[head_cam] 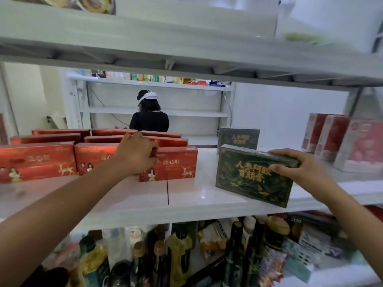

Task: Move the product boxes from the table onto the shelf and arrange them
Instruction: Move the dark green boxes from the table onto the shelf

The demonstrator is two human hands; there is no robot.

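Observation:
Several red product boxes stand in rows on the left of the white shelf point(186, 201). My left hand point(135, 154) grips the top left corner of the front right red box point(174, 164), fingers over its top edge. A dark green box with gold lettering point(248, 175) stands tilted on the shelf toward the right. My right hand point(298, 168) holds its upper right corner, thumb on the front face and fingers over the top. A second green box point(238, 138) stands upright behind it.
Pink and red boxes point(350, 141) stand at the shelf's right end. An upper shelf board point(186, 59) hangs close above. The lower shelf holds several bottles and packets point(186, 255). A person in black point(149, 117) stands at another rack beyond.

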